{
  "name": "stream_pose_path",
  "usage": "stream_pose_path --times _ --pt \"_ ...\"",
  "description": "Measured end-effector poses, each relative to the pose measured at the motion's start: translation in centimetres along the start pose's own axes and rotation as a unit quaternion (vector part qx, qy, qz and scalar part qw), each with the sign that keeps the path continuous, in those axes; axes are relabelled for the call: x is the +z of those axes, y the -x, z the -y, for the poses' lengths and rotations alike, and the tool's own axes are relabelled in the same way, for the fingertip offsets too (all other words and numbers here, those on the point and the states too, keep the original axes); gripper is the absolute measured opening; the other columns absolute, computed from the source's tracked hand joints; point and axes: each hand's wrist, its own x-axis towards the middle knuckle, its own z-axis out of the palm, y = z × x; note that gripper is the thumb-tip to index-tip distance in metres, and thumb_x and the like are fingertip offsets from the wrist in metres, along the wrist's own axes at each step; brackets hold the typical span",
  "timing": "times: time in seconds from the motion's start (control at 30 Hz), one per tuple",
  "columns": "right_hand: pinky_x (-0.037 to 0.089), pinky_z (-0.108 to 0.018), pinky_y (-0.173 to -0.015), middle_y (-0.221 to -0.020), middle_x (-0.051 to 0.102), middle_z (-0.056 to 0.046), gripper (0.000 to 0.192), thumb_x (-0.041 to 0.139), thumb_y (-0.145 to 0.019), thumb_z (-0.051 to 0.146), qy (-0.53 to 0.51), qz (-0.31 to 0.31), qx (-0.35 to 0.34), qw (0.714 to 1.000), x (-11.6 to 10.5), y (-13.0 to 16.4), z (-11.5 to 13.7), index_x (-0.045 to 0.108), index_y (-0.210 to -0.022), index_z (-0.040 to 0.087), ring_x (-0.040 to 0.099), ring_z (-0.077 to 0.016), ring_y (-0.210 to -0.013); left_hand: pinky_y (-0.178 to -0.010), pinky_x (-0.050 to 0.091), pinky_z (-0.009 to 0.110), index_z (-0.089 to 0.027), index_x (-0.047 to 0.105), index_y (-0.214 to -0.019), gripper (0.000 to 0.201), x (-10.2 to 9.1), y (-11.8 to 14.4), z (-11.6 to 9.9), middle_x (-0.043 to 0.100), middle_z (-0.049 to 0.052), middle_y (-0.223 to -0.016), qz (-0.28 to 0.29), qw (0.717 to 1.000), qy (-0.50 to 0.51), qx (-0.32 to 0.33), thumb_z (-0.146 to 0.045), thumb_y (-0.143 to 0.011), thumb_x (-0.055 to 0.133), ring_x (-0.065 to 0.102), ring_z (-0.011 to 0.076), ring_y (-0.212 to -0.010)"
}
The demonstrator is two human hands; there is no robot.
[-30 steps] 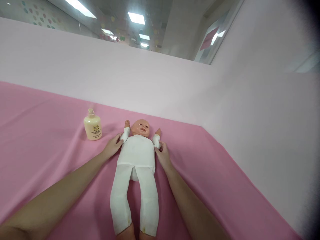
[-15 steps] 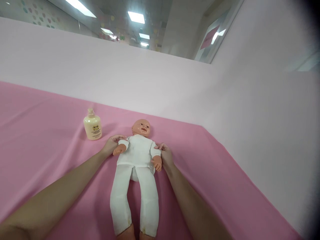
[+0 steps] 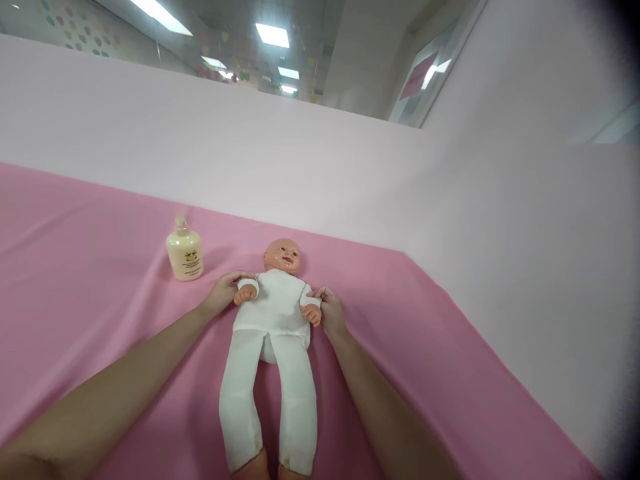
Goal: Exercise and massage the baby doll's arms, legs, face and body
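Left hand (image 3: 223,292): lightly gripping one sleeve (image 3: 253,285) of a white-bodied doll (image 3: 277,303). Right hand (image 3: 333,315): same on the opposite sleeve (image 3: 311,299); undersides of both grips hidden. Doll lies on its back between the hands, head (image 3: 283,256) beyond them, legs (image 3: 241,393) nearer the wearer. Step, as judged: both doll arms handled together, bent inward. Next move likely calls for even, gentle grip.

Beyond and left of left hand: pump bottle (image 3: 185,255). Beneath hands: creased pink cloth (image 3: 400,320). Beyond: pale wall (image 3: 250,147), window (image 3: 320,40).

Doll (image 3: 275,303) on cloth (image 3: 115,280) — bottle (image 3: 184,257) to L, w/ wall (image 3: 250,160) behind both.
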Motion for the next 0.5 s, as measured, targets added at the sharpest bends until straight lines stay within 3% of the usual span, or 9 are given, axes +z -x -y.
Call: stream_pose_path --times 0.1,0.2,0.33,0.4,0.5 --pt "0.058 -0.04 -0.078 -0.085 0.077 -0.005 0.018 0.067 -0.062 0.036 -0.005 -0.002 0.005 1.0 0.1 0.3 0.3 0.059 -0.072 0.024 0.071 -0.024 -0.082 -0.1 0.056 0.047 -0.02 0.076 -0.104 0.037 0.3 0.3 -0.2 0.078 0.011 -0.117 0.003 1.0 -0.015 -0.007 -0.041 -0.074 0.071 0.071 0.0308 -0.111" --pt "0.058 -0.04 -0.081 -0.098 0.077 -0.007 0.032 0.066 -0.068 0.038 -0.005 0.0 -0.004 1.0 0.1 0.6 0.7 0.065 -0.097 0.023 0.071 -0.0248 -0.091 -0.105 0.051 0.046 -0.022 0.068 -0.118 0.044 0.5 0.2 -0.1 0.074 0.009 -0.126 -0.007 0.999 -0.032 0.005 -0.039 -0.078 0.065 0.067 0.0288 -0.119" --pt "0.058 -0.042 -0.09 -0.112 0.073 -0.009 0.062 0.064 -0.078 0.04 0.027 -0.027 -0.048 0.998 0.2 0.9 1.1 0.048 -0.135 0.024 0.07 -0.0246 -0.1 -0.103 0.051 0.045 -0.021 0.053 -0.13 0.05 0.4 0.0 0.7 0.073 0.011 -0.124 -0.042 0.997 -0.057 -0.003 -0.036 -0.083 0.06 0.067 0.025 -0.113" --pt "0.058 -0.043 -0.094 -0.123 0.069 -0.012 0.063 0.062 -0.083 0.041 0.062 -0.05 -0.08 0.994 0.3 1.1 1.3 0.043 -0.141 0.025 0.069 -0.0243 -0.108 -0.098 0.053 0.044 -0.021 0.049 -0.125 0.043 0.4 -0.1 1.2 0.074 0.01 -0.116 -0.069 0.995 -0.068 -0.016 -0.039 -0.088 0.059 0.069 0.0233 -0.104" --pt "0.055 -0.046 -0.102 -0.135 0.064 -0.014 0.052 0.061 -0.087 0.04 0.105 -0.058 -0.094 0.988 0.2 1.3 1.4 0.051 -0.135 0.024 0.066 -0.0258 -0.118 -0.094 0.054 0.043 -0.023 0.045 -0.119 0.037 0.3 -0.1 1.6 0.074 0.008 -0.11 -0.095 0.993 -0.067 -0.017 -0.042 -0.09 0.058 0.07 0.021 -0.094"
